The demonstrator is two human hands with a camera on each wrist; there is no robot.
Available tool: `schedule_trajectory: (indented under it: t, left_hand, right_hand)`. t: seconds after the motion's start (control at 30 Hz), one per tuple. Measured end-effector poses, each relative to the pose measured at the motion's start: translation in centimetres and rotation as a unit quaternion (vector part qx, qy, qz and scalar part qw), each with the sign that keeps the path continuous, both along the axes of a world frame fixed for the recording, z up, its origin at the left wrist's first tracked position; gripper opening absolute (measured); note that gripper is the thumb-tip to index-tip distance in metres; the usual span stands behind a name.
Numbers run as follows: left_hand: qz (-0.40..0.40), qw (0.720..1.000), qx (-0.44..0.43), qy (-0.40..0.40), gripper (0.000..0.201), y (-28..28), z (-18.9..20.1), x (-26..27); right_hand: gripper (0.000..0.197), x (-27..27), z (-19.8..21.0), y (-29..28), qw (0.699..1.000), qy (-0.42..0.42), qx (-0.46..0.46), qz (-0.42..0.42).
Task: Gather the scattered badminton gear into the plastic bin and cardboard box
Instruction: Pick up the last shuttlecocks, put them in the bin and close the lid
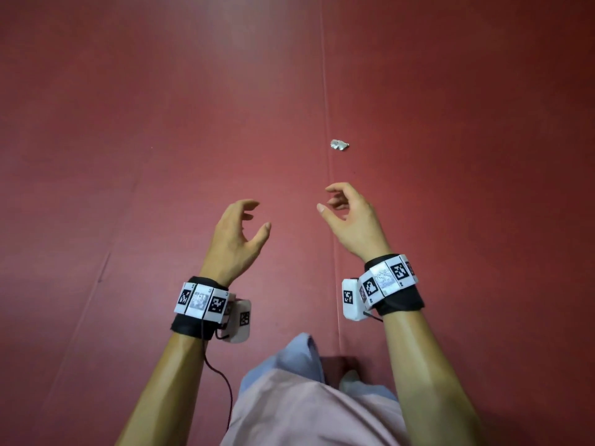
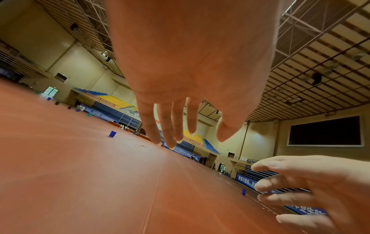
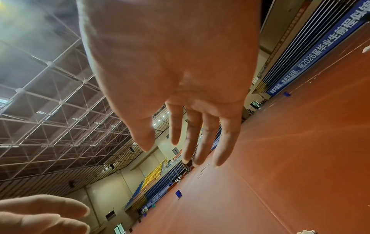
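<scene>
A small crumpled white object [image 1: 339, 145], maybe a shuttlecock, lies on the red court floor [image 1: 128, 156] beside a floor seam. My right hand [image 1: 328, 199] hovers just short of it, fingers loosely curled and holding nothing. My left hand [image 1: 254, 217] hangs level with it to the left, also relaxed and empty. The left wrist view shows the left hand [image 2: 190, 139] with fingers spread, and the right wrist view shows the right hand [image 3: 180, 150] the same way. I see no racket or cardboard box.
Small blue containers [image 2: 112, 134] [image 2: 243, 191] stand far off on the court. Seating stands and blue banners [image 3: 320, 52] line the hall's edge. My clothing and a foot [image 1: 349, 379] are at the bottom of the head view.
</scene>
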State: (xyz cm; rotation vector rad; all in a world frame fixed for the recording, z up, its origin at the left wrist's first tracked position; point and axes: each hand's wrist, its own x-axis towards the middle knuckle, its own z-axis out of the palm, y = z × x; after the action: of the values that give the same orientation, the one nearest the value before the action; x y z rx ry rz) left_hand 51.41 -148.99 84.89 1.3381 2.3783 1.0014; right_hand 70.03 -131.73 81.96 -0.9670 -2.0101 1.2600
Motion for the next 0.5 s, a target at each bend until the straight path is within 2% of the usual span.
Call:
schedule_trajectory:
  t: [0.2,0.37,0.5]
  left_hand:
    - [0.005,1.000,0.008,-0.018,0.044,10.8,-2.8,-7.5]
    - [-0.006,0.999,0.028,-0.044,0.044,22.2,-5.7,-15.5]
    - [-0.033,0.998,0.011,-0.057,0.046,31.3,-6.2,-21.6]
  right_hand:
    - [0.029,-6.9,-1.9,11.0,1.000,-0.017,0.002,0.001]
    - [0.030,-13.7,-2.9,22.0,0.999,-0.039,0.008,-0.021]
    - [0.031,-18.2,-2.6,30.5,0.997,-0.060,0.013,-0.050]
